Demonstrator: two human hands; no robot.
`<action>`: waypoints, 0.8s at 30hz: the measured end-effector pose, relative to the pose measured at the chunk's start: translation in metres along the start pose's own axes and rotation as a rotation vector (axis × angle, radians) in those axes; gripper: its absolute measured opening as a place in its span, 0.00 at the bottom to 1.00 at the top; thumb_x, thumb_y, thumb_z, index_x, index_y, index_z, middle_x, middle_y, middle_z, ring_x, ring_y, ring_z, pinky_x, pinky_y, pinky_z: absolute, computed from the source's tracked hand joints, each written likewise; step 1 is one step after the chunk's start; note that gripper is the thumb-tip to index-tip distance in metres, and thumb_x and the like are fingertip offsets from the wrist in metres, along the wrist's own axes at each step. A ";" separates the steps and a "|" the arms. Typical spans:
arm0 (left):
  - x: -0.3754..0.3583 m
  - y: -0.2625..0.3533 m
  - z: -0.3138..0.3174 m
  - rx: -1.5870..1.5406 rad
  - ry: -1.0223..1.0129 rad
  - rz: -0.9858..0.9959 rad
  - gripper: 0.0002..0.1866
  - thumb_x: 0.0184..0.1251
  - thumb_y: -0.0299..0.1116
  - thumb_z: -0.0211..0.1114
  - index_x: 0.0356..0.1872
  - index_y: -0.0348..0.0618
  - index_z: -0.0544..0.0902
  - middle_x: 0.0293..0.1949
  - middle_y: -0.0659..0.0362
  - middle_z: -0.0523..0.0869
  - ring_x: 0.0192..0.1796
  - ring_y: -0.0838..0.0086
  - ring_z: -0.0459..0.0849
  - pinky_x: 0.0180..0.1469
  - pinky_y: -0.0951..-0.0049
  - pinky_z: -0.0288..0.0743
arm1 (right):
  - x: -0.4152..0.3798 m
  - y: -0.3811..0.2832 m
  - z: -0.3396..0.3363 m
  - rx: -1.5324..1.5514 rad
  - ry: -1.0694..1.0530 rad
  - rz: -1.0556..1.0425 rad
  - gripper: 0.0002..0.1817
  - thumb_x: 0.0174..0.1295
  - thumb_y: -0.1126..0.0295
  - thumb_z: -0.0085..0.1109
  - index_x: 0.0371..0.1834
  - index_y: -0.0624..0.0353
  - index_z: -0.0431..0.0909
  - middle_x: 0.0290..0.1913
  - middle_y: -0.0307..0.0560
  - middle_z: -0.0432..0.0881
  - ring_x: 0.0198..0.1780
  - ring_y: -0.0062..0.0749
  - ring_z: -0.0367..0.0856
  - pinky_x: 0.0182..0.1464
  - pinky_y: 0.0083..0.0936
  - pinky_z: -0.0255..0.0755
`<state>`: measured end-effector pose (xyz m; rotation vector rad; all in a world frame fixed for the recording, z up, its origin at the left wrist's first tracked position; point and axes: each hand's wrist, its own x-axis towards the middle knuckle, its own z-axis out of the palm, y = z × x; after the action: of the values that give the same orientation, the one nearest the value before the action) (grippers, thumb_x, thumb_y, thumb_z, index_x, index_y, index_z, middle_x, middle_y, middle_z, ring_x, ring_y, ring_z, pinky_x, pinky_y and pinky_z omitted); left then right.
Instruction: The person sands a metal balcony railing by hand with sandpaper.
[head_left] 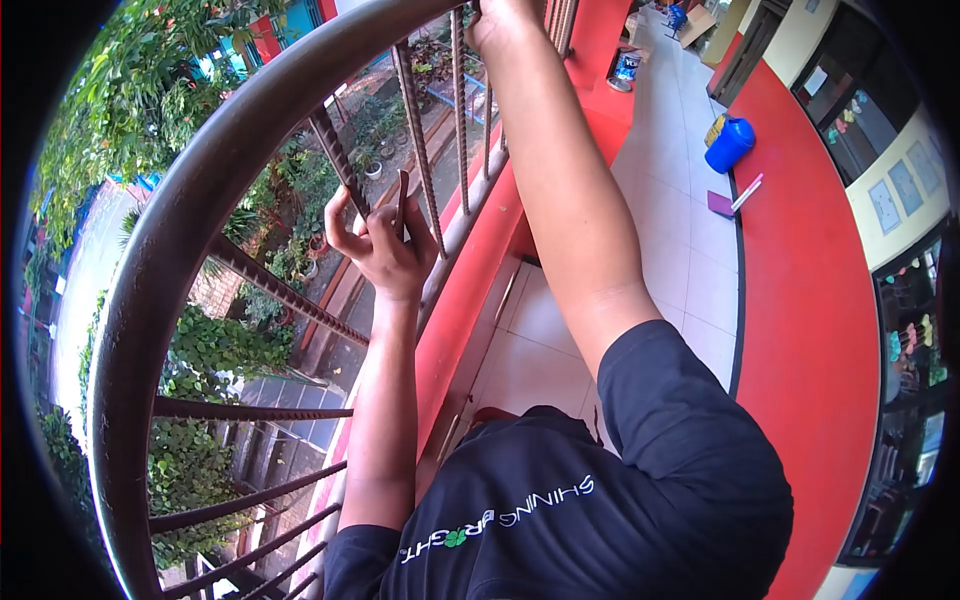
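Note:
My left hand [385,250] is by a ribbed metal bar [338,155] of the railing, its fingers bent around the bar's lower end. A thin, curved brown strip [403,200] stands up between its fingers; what it is I cannot make out. At the top edge, my right hand [500,25] is closed at the dark handrail [190,190], beside the upright bars, with its fingertips partly cut off by the frame and hidden.
A red ledge [470,330] runs under the bars. On it, farther up, stands a paint can [627,66]. A blue bin [730,145] and a purple dustpan [720,204] are on the tiled floor [680,240]. Plants [215,340] grow beyond the railing.

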<state>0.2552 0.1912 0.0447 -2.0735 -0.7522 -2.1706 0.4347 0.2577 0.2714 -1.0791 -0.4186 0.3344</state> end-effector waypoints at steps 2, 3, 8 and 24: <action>0.002 -0.002 0.001 0.035 0.001 0.011 0.09 0.65 0.19 0.68 0.34 0.36 0.74 0.66 0.31 0.63 0.68 0.55 0.68 0.44 0.69 0.78 | -0.043 -0.007 -0.011 0.222 -0.099 0.112 0.27 0.82 0.55 0.38 0.55 0.72 0.76 0.52 0.57 0.85 0.46 0.35 0.85 0.51 0.32 0.76; 0.003 -0.003 -0.002 0.143 -0.045 0.087 0.09 0.66 0.19 0.68 0.34 0.35 0.73 0.68 0.33 0.59 0.62 0.57 0.75 0.42 0.71 0.81 | -0.044 -0.001 -0.013 0.093 -0.092 0.004 0.28 0.82 0.54 0.38 0.56 0.73 0.77 0.51 0.58 0.85 0.44 0.37 0.85 0.50 0.34 0.76; -0.005 -0.010 0.001 0.056 -0.034 0.048 0.10 0.68 0.19 0.66 0.30 0.34 0.72 0.62 0.30 0.64 0.74 0.53 0.54 0.43 0.73 0.81 | -0.017 -0.010 -0.015 0.129 -0.045 0.138 0.30 0.82 0.53 0.38 0.51 0.75 0.79 0.41 0.58 0.86 0.39 0.40 0.85 0.46 0.37 0.77; 0.008 0.000 0.005 0.271 -0.051 0.178 0.10 0.78 0.30 0.57 0.36 0.35 0.72 0.34 0.51 0.93 0.73 0.48 0.60 0.62 0.54 0.74 | 0.016 0.016 -0.007 0.548 -0.119 0.356 0.29 0.81 0.47 0.36 0.42 0.62 0.79 0.36 0.43 0.84 0.33 0.22 0.81 0.34 0.25 0.74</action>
<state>0.2590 0.1957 0.0527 -1.9815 -0.7824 -1.8186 0.4512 0.2670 0.2571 -0.5916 -0.2154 0.7828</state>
